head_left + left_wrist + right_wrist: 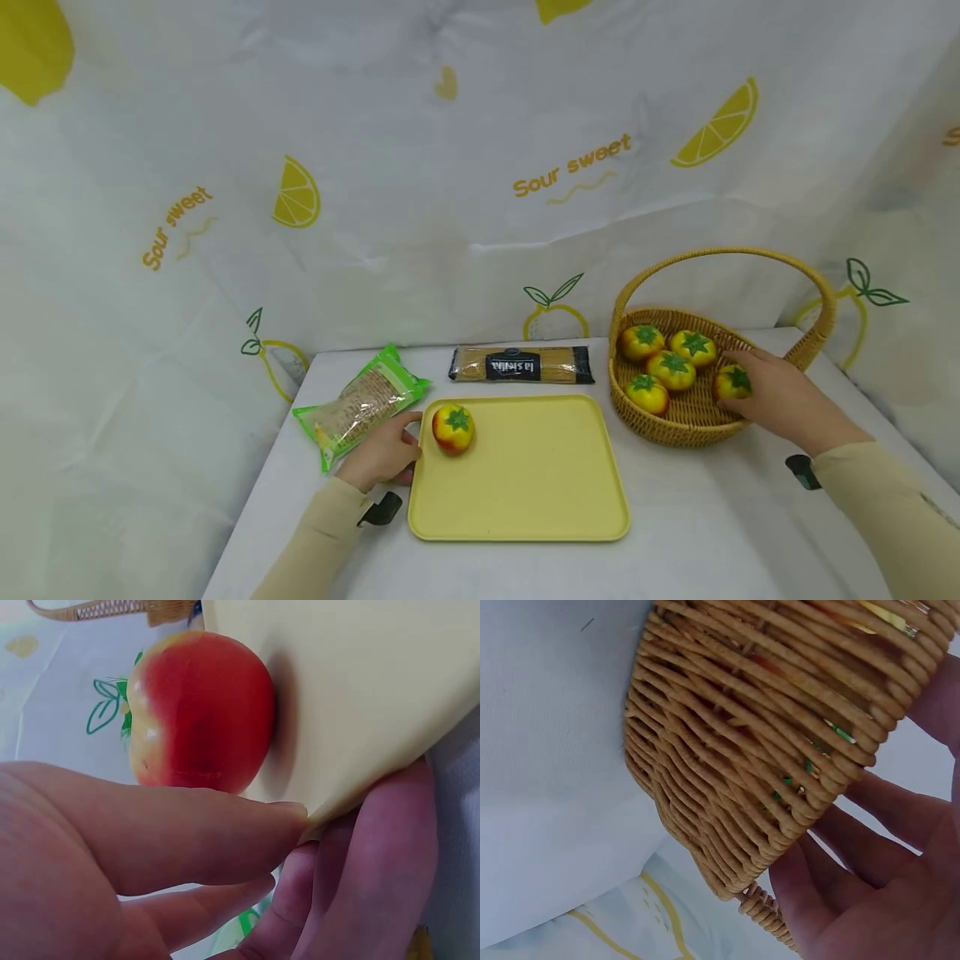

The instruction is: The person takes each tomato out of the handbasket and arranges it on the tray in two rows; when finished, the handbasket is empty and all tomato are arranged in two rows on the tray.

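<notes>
A yellow tray (525, 492) lies in the middle of the white table, with one red-and-yellow tomato (453, 428) on its left part. My left hand (397, 454) pinches the tray's left edge. In the left wrist view the thumb (187, 832) lies on top of the tray (360, 690) and the fingers are underneath, right beside the tomato (202, 720). My right hand (757, 392) reaches into the wicker basket (675, 429) and grips a tomato (731, 383) near the right rim. Three more tomatoes lie in the basket. The right wrist view shows the basket wall (742, 772) with my fingers (877, 885) behind it.
A green packet (363, 402) lies left of the tray, close to my left hand. A dark-labelled pasta pack (521, 364) lies behind the tray. The basket's tall handle (727, 252) arches over my right hand. A lemon-print cloth backdrop stands behind the table.
</notes>
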Available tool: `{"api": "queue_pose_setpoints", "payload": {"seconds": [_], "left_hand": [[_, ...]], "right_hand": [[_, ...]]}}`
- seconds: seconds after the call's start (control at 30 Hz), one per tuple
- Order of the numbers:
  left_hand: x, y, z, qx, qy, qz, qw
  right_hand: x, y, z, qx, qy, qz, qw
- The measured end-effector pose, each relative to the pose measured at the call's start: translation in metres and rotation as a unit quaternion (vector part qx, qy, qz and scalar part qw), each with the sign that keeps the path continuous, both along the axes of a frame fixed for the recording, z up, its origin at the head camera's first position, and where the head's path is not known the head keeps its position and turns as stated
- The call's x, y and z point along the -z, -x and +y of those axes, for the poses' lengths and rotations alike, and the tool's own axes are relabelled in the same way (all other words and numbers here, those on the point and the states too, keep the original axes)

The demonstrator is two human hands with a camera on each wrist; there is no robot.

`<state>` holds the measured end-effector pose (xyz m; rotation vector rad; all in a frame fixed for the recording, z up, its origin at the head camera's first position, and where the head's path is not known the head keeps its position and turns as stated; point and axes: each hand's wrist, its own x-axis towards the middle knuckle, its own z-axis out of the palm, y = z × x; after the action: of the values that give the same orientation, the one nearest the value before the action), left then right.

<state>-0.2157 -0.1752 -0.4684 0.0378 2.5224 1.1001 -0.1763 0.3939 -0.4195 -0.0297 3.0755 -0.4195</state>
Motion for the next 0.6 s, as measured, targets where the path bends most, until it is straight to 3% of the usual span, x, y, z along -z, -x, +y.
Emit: {"api": "queue_pose_setpoints", "payload": {"seconds": [0.6], "left_hand": [[-0.0004, -0.0019, -0.0014, 0.004, -0.016, 0.006, 0.9998]], "right_hand": [[0.0051, 0.0084, 0.0019, -0.002, -0.030, -0.020, 0.999]]}}
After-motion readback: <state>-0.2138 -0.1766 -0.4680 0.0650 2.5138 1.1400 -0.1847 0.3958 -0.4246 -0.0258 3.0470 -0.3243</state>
